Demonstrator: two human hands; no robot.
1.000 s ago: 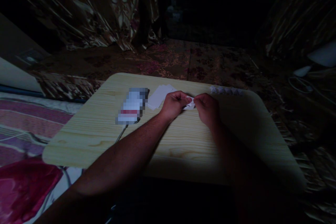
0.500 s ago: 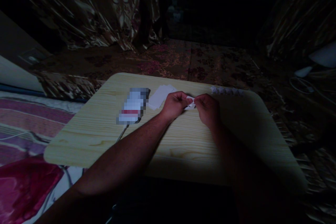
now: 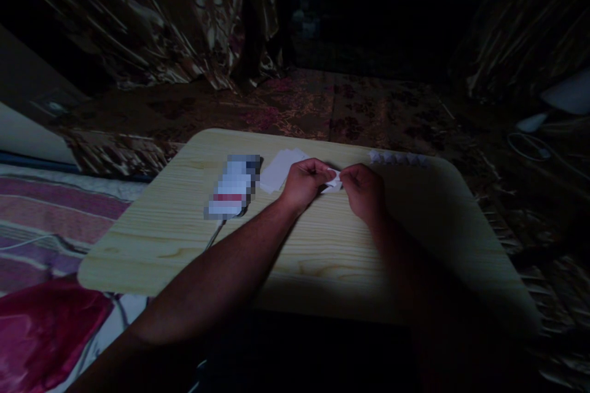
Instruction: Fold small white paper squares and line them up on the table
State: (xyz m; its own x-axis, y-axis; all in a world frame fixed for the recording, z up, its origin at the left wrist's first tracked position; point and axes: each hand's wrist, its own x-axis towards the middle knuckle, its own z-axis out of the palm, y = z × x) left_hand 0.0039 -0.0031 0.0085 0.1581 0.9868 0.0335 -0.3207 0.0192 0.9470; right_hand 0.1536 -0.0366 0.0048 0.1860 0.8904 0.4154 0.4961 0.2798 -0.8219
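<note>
Both my hands meet over the middle of a pale wooden table. My left hand and my right hand each pinch one end of a small white piece of paper, held just above the tabletop. The fingers of both hands are curled closed on it. A stack of white paper sheets lies right behind my left hand. A row of small folded white paper pieces lies along the table's far edge, to the right of my right hand.
A blurred-out white and red object rests on the table's left part, with a cable running off the near edge. Striped bedding lies left. Dark patterned carpet and shiny drapes lie beyond.
The hands have barely shifted; both keep pinching the small paper in the same spot.
</note>
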